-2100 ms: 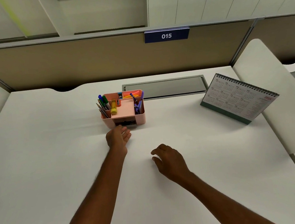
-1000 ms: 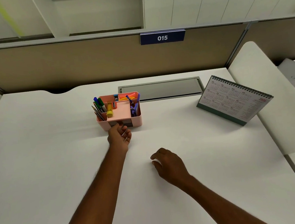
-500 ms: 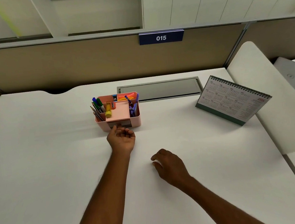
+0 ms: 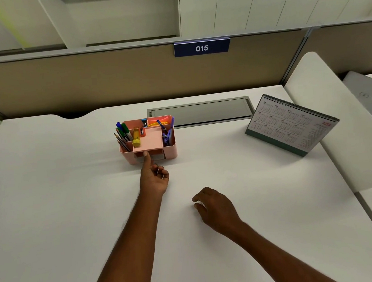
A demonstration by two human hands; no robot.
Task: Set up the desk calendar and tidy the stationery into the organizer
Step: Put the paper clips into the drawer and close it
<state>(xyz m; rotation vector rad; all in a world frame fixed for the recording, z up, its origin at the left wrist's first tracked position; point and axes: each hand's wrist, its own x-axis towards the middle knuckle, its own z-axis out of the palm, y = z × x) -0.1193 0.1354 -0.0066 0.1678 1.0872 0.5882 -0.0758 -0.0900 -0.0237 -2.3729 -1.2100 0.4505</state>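
A pink organizer (image 4: 170, 150) stands mid-desk, holding pens and markers (image 4: 124, 132) on its left, a yellow tube (image 4: 136, 138), a pink note pad (image 4: 148, 139), orange flags (image 4: 157, 122) and purple tools (image 4: 168, 133). My left hand (image 4: 153, 180) is just in front of it. Its index fingertip touches the small front drawer (image 4: 157, 154), and its other fingers are curled, with small silver glints on them. My right hand (image 4: 214, 207) rests on the desk, fingers loosely bent, holding nothing that I can see. The desk calendar (image 4: 290, 123) stands upright at the right.
A grey cable hatch (image 4: 200, 113) lies flush in the desk behind the organizer. A tan partition with a blue 015 sign (image 4: 202, 48) closes the back. A white side divider (image 4: 335, 133) borders the right, with a grey device (image 4: 368, 95) beyond it.
My left hand drew back a little, then stretched its index finger onto the drawer front. The drawer, which stood out before, now sits nearly flush. My right hand stayed put.
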